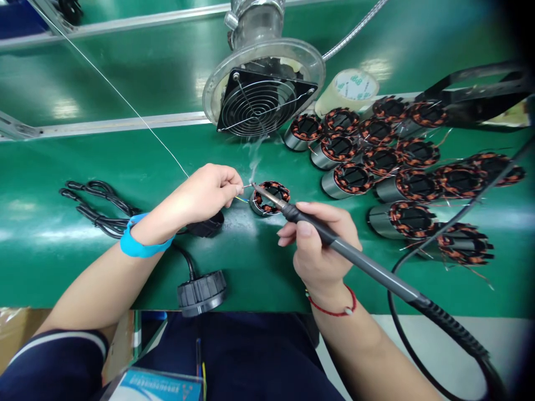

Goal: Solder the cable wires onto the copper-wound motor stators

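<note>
My right hand (324,239) is closed around the handle of a soldering iron (359,257), its tip pointing up and left. That tip meets the end of thin solder wire (146,123) at the left rim of a motor stator (271,198) with copper windings. Smoke rises from the spot. Pinched in the fingers of my left hand (209,192) is the solder wire, which runs in from the upper left. Thin coloured leads show between that hand and the stator. Beneath my left wrist lies a black round cap (207,225), partly hidden.
A fume extractor fan (261,103) hangs just beyond the stator. Several wound stators (378,159) stand at the right, near a tape roll (351,92). Black cables (100,206) lie left; a ribbed black cap (203,292) sits at the front edge. The iron's cord (393,312) loops on the right.
</note>
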Demonstrator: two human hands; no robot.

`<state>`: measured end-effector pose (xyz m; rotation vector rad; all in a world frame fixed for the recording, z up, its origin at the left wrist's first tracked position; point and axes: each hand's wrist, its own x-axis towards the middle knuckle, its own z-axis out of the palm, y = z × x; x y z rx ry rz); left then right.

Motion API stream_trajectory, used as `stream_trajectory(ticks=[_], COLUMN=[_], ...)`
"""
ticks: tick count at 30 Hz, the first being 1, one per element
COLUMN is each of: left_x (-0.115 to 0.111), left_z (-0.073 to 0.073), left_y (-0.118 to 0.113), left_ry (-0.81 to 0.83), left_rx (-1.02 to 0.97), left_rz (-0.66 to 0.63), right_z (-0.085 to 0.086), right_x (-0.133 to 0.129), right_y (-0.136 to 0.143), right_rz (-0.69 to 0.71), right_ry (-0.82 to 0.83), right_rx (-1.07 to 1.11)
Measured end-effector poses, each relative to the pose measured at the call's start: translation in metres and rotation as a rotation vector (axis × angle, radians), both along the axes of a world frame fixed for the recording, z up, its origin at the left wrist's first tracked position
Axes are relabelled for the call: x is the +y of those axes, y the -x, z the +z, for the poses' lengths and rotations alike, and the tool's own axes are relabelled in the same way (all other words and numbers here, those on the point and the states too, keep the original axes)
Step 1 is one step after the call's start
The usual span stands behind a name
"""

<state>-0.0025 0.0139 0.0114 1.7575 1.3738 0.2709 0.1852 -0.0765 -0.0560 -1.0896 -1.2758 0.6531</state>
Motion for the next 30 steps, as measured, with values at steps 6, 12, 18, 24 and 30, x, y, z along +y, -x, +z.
stream_trajectory(ticks=[6, 12, 18, 24, 30], left_x=[0.0003, 0.0004, -0.0001, -0.0003, 0.0014], left_z=[0.0009, -0.0011, -0.0022, -0.0024, -0.0041], left_y=[-0.0006, 0.0002, 0.0002, 0.0009, 0.0016], left_ry=[0.001, -0.016, -0.029, -0.038, -0.047], left_rx=[0.005, 0.002, 0.016, 0.022, 0.020], left_rz=[0.004, -0.001, -0.002, -0.006, -0.011], right_z=[-0.0005, -0.0001, -0.0002, -0.0034, -0.0031], right_x=[-0.0005, -0.0003, -0.0004, -0.0013, 0.0026], right_y=[0.0004, 0.0012, 0.0013, 0.0001, 0.0003], right_rz=[-0.004, -0.008, -0.049, -0.026, -0.089], right_ry=[0.009, 0.002, -0.017, -0.019, -0.071], right_rx=[0.000, 0.012, 0.021, -0.018, -0.077])
